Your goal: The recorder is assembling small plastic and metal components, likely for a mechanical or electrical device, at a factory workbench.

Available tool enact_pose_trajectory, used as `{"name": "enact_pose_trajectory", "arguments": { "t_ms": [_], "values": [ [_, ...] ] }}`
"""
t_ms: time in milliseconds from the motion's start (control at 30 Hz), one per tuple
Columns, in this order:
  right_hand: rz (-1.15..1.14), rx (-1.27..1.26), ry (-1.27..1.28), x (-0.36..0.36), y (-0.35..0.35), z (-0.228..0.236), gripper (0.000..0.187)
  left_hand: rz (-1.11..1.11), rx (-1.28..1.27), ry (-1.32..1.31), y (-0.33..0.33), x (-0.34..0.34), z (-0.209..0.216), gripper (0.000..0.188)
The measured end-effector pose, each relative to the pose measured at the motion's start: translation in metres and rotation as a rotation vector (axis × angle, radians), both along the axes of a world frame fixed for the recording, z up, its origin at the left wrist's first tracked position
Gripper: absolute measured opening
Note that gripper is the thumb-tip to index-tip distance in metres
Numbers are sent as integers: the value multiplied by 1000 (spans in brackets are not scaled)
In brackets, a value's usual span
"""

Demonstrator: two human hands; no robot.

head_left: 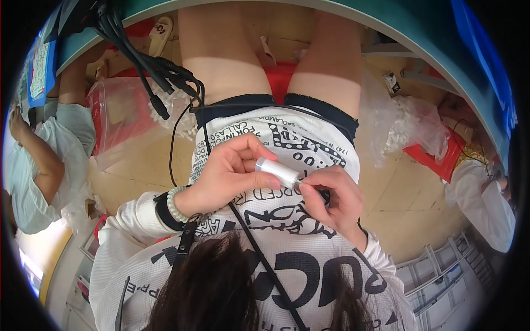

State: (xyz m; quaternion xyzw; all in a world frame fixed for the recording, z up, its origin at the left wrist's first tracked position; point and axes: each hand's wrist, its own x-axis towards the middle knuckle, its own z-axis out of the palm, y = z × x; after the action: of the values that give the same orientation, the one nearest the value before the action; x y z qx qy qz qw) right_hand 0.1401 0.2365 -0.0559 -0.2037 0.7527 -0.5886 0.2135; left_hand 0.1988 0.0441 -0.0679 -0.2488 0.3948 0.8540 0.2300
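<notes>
A small white cylinder (280, 172), with a greyish rim at its left end, is held over my lap. My left hand (232, 168) is closed round it, thumb along the near side and fingers curled behind. At the cylinder's right end, my right hand (335, 199) pinches with thumb and forefinger. A small dark or clear bit (298, 185) shows there between the fingertips and the cylinder; its kind is too small to make out. Behind the hands lies my white shirt (243, 124) with black print.
A table edge (232, 3) curves across the far side, with black cables (149, 69) hanging from it at the left. Plastic bags of white pieces (406, 124) lie at both sides. One person (49, 154) sits at the left, another (486, 198) at the right.
</notes>
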Motion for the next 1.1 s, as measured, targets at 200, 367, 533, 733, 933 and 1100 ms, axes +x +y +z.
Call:
{"name": "enact_pose_trajectory", "arguments": {
  "t_ms": [200, 367, 533, 733, 933, 1100],
  "values": [
    [9, -51, 25, 1, 3, 0, 17, -3, 60, -42, -2, 1, -2, 22],
    [-1, -56, 9, -3, -2, 2, 18, -11, 98, -48, -2, -1, -2, 20],
    [-35, 15, 52, -2, -5, -1, 17, -36, 53, -37, -3, -3, -1, 23],
    [-90, 55, -51, 0, 0, -1, 14, -29, -55, -4, -1, -2, 6, 23],
    [26, -15, 10, 4, 9, -1, 16, -50, -102, 79, 3, 8, 11, 23],
    [61, -62, -76, 11, 17, -7, 17, -112, -162, 104, 7, 13, 13, 22]
  ]
}}
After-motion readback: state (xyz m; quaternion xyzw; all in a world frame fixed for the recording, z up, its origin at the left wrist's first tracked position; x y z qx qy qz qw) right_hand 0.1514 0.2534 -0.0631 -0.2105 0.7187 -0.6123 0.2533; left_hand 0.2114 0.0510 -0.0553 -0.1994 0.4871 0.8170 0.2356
